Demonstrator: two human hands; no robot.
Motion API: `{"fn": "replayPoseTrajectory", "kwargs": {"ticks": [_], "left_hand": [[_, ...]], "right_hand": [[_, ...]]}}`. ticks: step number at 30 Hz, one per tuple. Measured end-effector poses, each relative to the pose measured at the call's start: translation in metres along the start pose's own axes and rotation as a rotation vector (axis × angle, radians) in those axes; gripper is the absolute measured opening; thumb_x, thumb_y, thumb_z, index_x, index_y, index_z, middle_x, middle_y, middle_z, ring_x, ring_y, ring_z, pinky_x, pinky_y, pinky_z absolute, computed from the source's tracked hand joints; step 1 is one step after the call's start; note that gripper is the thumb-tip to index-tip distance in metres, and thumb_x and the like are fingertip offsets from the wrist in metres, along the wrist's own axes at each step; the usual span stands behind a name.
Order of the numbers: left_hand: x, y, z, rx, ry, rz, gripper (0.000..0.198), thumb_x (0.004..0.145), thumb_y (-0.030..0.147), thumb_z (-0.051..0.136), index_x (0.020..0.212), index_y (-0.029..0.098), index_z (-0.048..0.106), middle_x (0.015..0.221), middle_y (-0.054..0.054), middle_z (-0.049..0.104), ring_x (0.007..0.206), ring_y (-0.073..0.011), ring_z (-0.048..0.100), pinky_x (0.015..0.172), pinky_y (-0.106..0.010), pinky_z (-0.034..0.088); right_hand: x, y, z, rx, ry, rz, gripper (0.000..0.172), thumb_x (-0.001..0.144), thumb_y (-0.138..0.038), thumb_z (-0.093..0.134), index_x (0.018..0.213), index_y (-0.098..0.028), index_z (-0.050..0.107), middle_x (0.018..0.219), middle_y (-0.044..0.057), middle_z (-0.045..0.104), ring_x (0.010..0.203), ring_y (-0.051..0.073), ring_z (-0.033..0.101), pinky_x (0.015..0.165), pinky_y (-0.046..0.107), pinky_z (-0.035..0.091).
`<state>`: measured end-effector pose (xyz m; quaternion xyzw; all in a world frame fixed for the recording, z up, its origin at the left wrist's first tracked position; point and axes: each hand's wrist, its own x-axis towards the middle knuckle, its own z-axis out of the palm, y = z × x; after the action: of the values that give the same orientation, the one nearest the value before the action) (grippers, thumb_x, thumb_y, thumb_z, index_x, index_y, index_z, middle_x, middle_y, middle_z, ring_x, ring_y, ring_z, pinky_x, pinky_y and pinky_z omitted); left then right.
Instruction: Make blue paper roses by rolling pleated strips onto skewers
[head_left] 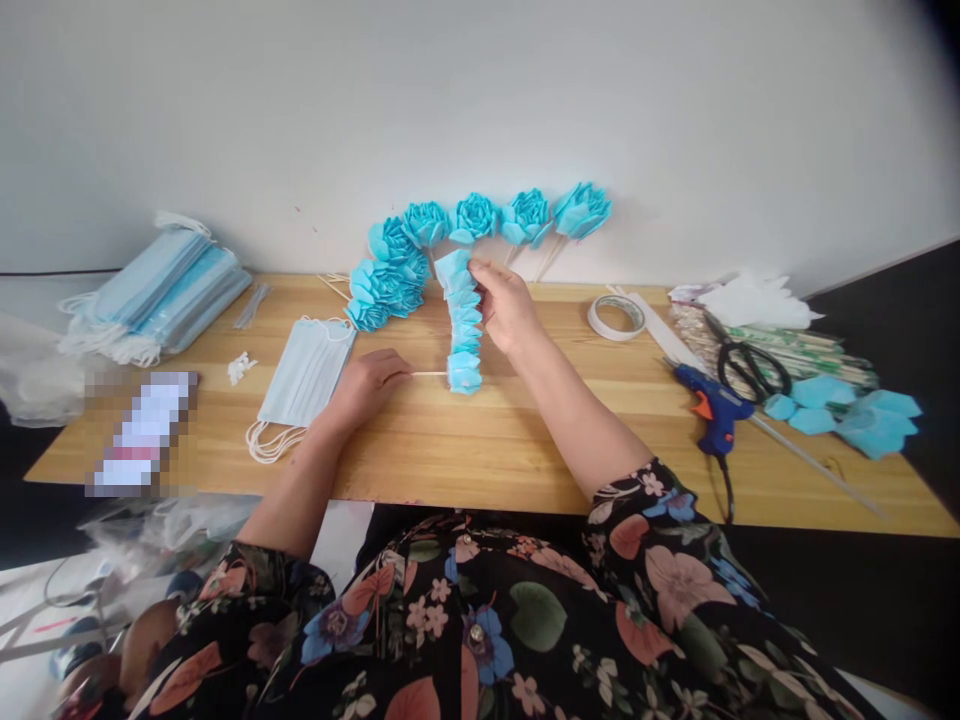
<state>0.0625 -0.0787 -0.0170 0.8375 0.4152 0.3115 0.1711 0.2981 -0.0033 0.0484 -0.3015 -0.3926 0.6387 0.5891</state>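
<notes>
My left hand (367,385) pinches a thin wooden stick (429,374) that lies level over the wooden table (487,450). The stick's far end sits in the bottom of a strip of folded light-blue petals (463,325). My right hand (504,300) holds the top of that strip up, so it hangs in a row of several petals. Behind the strip, finished blue paper flowers (405,265) on sticks lean against the white wall.
A flat blue face mask (307,375) lies left of my left hand, and a stack of masks (161,290) at far left. To the right are a tape roll (616,317), a blue glue gun (712,405), scissors (750,368) and cut blue pieces (862,415).
</notes>
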Motion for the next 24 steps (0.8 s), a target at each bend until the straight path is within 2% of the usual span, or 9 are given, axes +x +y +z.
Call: {"fn": "replayPoseTrajectory", "kwargs": {"ticks": [5, 10, 15, 24], "left_hand": [[0.0002, 0.0009, -0.0026, 0.014, -0.006, 0.019, 0.027, 0.099, 0.032, 0.053, 0.092, 0.015, 0.074, 0.090, -0.010, 0.072, 0.085, -0.0205, 0.067, 0.077, -0.032, 0.051], [0.0007, 0.0026, -0.0043, 0.022, 0.012, 0.025, 0.029, 0.100, 0.032, 0.053, 0.092, 0.014, 0.074, 0.089, -0.010, 0.072, 0.084, -0.0206, 0.067, 0.076, -0.031, 0.051], [0.0015, 0.0049, -0.0043, 0.036, 0.037, 0.050, 0.030, 0.101, 0.034, 0.053, 0.093, 0.015, 0.074, 0.088, -0.010, 0.072, 0.083, -0.0203, 0.068, 0.075, -0.031, 0.050], [0.0009, 0.0048, -0.0019, 0.055, 0.091, 0.073, 0.030, 0.101, 0.035, 0.052, 0.093, 0.016, 0.074, 0.087, -0.009, 0.072, 0.081, -0.0199, 0.067, 0.074, -0.030, 0.051]], "right_hand": [[-0.0065, -0.0045, 0.0080, -0.018, -0.053, -0.013, 0.038, 0.067, -0.048, 0.087, 0.083, -0.019, 0.069, 0.065, -0.004, 0.059, 0.058, 0.011, 0.054, 0.050, 0.024, 0.042], [-0.0071, -0.0040, 0.0092, -0.036, -0.040, -0.011, 0.039, 0.063, -0.048, 0.088, 0.082, -0.019, 0.070, 0.066, -0.004, 0.059, 0.057, 0.010, 0.051, 0.048, 0.024, 0.040], [-0.0055, -0.0019, 0.0070, -0.097, -0.051, -0.015, 0.039, 0.071, -0.053, 0.084, 0.086, -0.021, 0.068, 0.066, -0.005, 0.059, 0.061, 0.012, 0.056, 0.053, 0.025, 0.043], [-0.0058, -0.0025, 0.0071, -0.070, -0.059, 0.004, 0.032, 0.076, -0.047, 0.082, 0.091, -0.021, 0.070, 0.064, -0.005, 0.060, 0.064, 0.013, 0.059, 0.056, 0.025, 0.046]]}}
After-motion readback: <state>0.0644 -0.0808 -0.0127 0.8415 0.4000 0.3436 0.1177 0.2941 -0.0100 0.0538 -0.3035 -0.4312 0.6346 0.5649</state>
